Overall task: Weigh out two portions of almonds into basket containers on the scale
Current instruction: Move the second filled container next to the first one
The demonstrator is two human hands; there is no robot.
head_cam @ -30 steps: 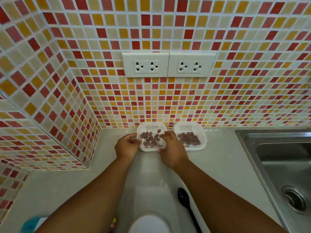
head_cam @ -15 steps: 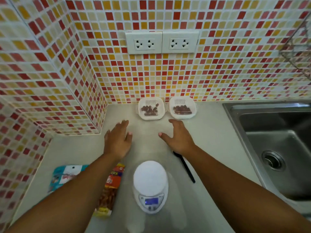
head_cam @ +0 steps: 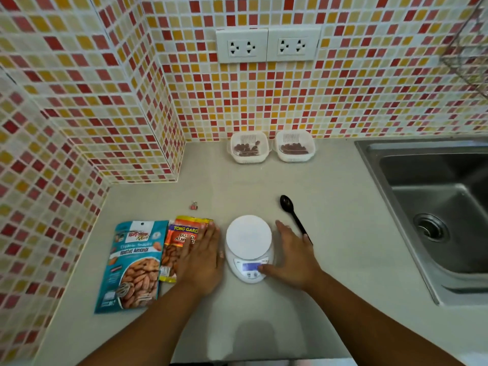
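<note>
Two white basket containers stand side by side against the back wall, the left basket [head_cam: 249, 149] and the right basket [head_cam: 294, 147], each with brown almonds inside. A white digital scale [head_cam: 248, 247] sits near me with a bare round platform and a lit display. My left hand [head_cam: 203, 257] lies flat with straight fingers just left of the scale, partly over an orange almond packet [head_cam: 182, 233]. To the right of the scale is my right hand [head_cam: 293, 256], fingers relaxed, its thumb touching the scale's button area. A black spoon [head_cam: 291, 212] lies beyond my right hand.
A teal bag of roasted almonds [head_cam: 134, 262] lies flat at the left. A small pink clip [head_cam: 194, 206] sits on the counter. A steel sink [head_cam: 438, 207] fills the right side. The tiled wall juts out at the left. A wire rack [head_cam: 470, 46] hangs at the top right.
Both hands let go of the left basket at the back wall and drew back toward me, ending beside the scale. The view tilted down, bringing the scale and almond bags into sight.
</note>
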